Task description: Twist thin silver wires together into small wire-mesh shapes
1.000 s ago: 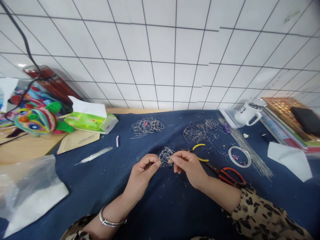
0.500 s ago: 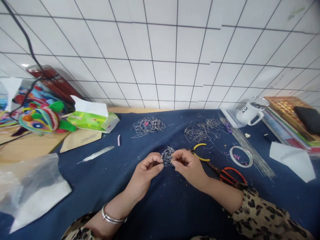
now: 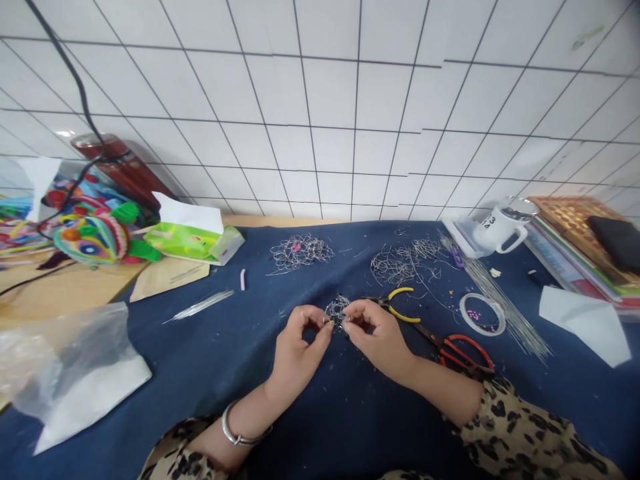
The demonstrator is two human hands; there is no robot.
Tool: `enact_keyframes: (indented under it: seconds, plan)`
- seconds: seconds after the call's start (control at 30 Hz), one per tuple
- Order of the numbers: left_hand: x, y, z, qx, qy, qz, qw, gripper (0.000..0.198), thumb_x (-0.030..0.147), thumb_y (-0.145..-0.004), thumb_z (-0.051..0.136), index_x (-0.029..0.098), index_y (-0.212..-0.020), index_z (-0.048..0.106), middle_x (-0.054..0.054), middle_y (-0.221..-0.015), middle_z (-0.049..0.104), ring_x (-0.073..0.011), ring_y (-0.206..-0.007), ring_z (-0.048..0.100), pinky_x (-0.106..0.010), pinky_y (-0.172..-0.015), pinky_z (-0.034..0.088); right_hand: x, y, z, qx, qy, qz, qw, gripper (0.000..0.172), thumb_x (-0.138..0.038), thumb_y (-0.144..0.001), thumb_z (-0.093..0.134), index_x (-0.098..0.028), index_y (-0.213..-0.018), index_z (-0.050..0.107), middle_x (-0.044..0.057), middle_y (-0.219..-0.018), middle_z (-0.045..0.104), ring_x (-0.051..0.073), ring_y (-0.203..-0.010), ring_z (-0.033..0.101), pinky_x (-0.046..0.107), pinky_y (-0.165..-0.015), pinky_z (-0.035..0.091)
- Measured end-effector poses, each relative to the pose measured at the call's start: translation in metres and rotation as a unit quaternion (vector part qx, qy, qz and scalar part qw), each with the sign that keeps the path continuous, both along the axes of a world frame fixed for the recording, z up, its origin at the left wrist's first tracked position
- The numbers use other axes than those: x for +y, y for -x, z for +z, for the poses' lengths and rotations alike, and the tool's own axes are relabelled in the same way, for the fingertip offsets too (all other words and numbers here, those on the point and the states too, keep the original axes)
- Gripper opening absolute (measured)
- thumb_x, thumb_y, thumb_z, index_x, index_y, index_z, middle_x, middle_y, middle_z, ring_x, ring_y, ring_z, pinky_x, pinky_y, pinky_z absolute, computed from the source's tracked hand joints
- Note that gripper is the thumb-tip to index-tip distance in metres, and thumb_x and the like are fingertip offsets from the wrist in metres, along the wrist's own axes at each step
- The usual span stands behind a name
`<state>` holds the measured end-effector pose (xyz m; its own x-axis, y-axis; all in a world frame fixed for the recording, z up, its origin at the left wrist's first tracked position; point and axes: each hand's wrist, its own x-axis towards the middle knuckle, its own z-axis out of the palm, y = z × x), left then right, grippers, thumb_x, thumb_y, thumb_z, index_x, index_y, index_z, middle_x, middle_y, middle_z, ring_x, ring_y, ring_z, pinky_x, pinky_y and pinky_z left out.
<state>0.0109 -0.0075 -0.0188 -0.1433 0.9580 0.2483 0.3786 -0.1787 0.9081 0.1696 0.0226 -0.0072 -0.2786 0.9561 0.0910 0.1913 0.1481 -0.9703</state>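
Between my hands is a small tangle of silvery bent wire [image 3: 338,307]. My left hand [image 3: 300,347] pinches its left side between thumb and forefinger. On the other side my right hand [image 3: 375,333] grips it with closed fingertips, which hide part of the wire. Just beyond my right hand lie yellow-handled pliers [image 3: 400,307], their jaws partly covered by the hand. Red-handled scissors [image 3: 463,350] rest beside my right forearm. Farther back are two loose heaps of wire, one with a pink bit [image 3: 301,252] at the left and one [image 3: 400,260] at the right.
A white ring-shaped dish [image 3: 483,313] with pink beads and a bundle of straight wires [image 3: 510,300] lie at the right, near a mug [image 3: 503,230] and books [image 3: 560,247]. Leftward are thin wires [image 3: 203,305], a plastic bag [image 3: 100,373], a green tissue pack [image 3: 187,240] and a colourful toy [image 3: 93,237].
The view has shifted slightly, so the left-side things sit farther right. My left thumb and forefinger have moved a little on the wire tangle; my right hand stays nearly in place.
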Motion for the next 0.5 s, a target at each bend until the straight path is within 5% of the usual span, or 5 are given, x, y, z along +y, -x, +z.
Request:
enact_keyframes:
  seconds: [0.2, 0.5]
  plan:
    - [0.0001, 0.0036, 0.0033, 0.079, -0.079, -0.025, 0.993, 0.005, 0.017, -0.080, 0.058, 0.020, -0.083, 0.060, -0.004, -0.089, 0.063, -0.0175, -0.084, 0.059, -0.030, -0.078, 0.046, -0.0008, 0.0002, 0.0021, -0.001, -0.016, -0.002, 1.000, 0.015, -0.016, -0.076, 0.054, -0.021, -0.090, 0.059, 0.000, -0.078, 0.061, 0.013, -0.070, 0.058, 0.026, -0.067, 0.047]
    - [0.0052, -0.0007, 0.0088, 0.096, -0.084, 0.001, 0.992, 0.012, 0.021, -0.081, 0.057, 0.024, -0.086, 0.068, -0.004, -0.087, 0.055, -0.0185, -0.085, 0.054, -0.031, -0.075, 0.044, -0.0042, 0.0032, 0.0001, -0.029, -0.083, -0.029, 0.996, 0.019, -0.018, -0.077, 0.055, -0.023, -0.095, 0.059, 0.001, -0.081, 0.064, 0.015, -0.070, 0.060, 0.028, -0.069, 0.048]
